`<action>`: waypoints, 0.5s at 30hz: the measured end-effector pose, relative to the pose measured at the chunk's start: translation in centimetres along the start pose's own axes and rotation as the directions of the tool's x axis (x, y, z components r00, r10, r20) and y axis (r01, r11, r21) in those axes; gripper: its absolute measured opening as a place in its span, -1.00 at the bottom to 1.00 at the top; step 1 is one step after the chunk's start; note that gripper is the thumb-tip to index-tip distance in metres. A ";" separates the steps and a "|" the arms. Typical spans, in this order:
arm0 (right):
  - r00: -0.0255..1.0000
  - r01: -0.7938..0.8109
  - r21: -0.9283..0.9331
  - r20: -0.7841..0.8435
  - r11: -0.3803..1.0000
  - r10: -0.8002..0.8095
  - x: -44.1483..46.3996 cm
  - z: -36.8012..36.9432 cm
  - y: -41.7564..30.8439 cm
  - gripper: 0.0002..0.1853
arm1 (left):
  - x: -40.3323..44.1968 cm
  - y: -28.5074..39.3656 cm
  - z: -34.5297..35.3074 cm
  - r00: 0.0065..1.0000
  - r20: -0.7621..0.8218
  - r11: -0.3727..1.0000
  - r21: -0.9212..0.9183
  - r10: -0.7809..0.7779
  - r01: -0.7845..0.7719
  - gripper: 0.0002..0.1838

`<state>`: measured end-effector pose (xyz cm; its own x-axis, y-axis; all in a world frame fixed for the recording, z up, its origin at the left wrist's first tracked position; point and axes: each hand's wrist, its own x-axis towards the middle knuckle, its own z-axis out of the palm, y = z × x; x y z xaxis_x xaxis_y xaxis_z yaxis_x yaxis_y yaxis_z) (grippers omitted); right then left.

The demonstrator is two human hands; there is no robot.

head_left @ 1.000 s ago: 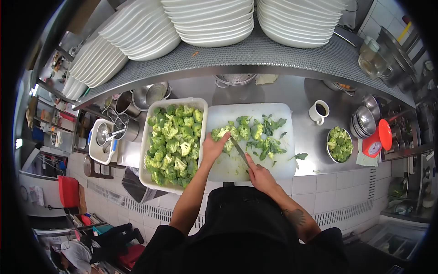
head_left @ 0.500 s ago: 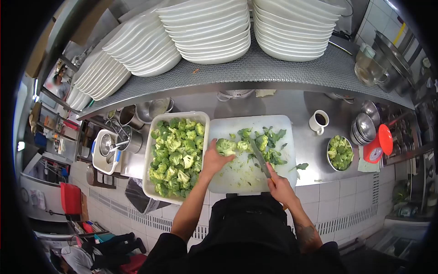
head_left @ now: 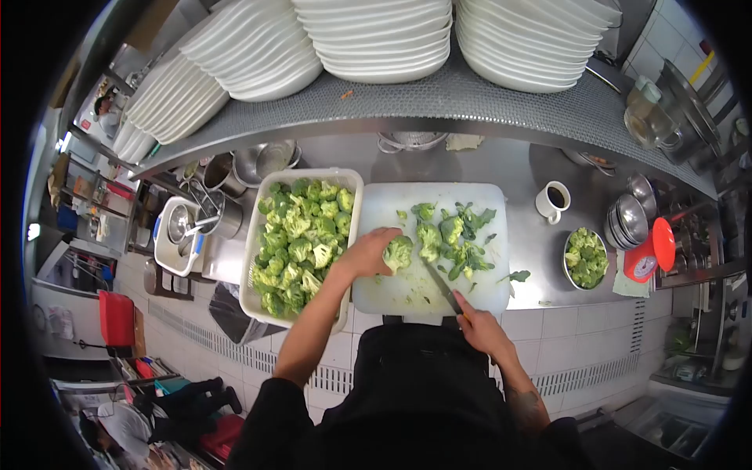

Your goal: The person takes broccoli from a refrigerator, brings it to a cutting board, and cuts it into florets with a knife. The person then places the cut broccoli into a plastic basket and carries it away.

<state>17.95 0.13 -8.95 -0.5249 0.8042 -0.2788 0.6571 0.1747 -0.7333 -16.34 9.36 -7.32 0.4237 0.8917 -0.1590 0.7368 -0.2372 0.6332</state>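
At the frame's centre the left hand (head_left: 371,254) curls round a floret (head_left: 399,253) over the board (head_left: 392,200) — probably to steady it — while the right hand (head_left: 480,330), lower right, grips the knife (head_left: 443,287) by its handle; left of centre, the tub (head_left: 305,173) sits just beside, likely for easy reach

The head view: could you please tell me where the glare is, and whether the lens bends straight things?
Head view: a bright glare lies on the steel counter, just right of the cutting board; head view: the distortion is strong, with the shelf edge curving and the corners black; head view: the knife is distinguishable against the board.
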 end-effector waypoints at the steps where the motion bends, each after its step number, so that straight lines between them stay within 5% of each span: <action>1: 0.998 -0.063 -0.022 -0.001 0.998 0.063 0.1 -0.4 0.0 -0.30 | -0.1 1.0 0.0 1.000 0.001 1.000 -0.019 -0.010 0.010 0.02; 3: 0.997 -0.073 -0.036 0.024 0.997 0.074 0.1 -1.3 -0.4 -0.31 | -0.5 4.0 -0.6 0.990 0.073 0.931 0.355 -0.122 0.088 0.04; 5: 0.989 -0.114 -0.062 0.091 0.992 0.119 0.1 -2.1 -1.0 -0.31 | -1.0 3.3 0.4 0.982 0.095 0.964 0.227 -0.165 0.140 0.05; 8: 1.000 -0.017 -0.074 0.024 0.997 0.018 -0.8 -1.7 -0.2 -0.32 | -2.4 3.7 1.6 0.978 -0.099 0.983 -0.012 -0.183 0.183 -0.08; 10: 1.000 0.017 -0.075 -0.014 0.997 -0.018 -1.7 -2.2 -1.1 -0.32 | -2.7 3.4 3.5 0.848 -0.416 0.929 -0.307 -0.328 0.209 -0.28; 11: 1.000 -0.023 -0.051 0.014 0.998 0.024 -2.2 -2.9 -2.5 -0.31 | -2.7 2.8 4.8 0.848 -0.410 0.924 -0.318 -0.334 0.211 -0.28; 13: 0.997 -0.055 -0.058 0.055 0.997 0.059 -2.4 -3.4 -3.7 -0.31 | -2.1 1.5 7.4 0.686 -0.656 0.942 -0.304 -0.313 0.140 -0.39; 15: 0.996 -0.071 0.008 -0.048 0.997 0.072 -2.6 -2.9 -4.6 -0.32 | -1.9 1.5 8.3 0.610 -0.731 0.950 -0.281 -0.305 0.139 -0.41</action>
<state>17.92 -1.10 -3.06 -0.4501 0.8408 -0.3006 0.6883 0.1122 -0.7167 -11.67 4.11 -12.41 -0.3520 0.8981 0.2636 0.6109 0.0070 0.7917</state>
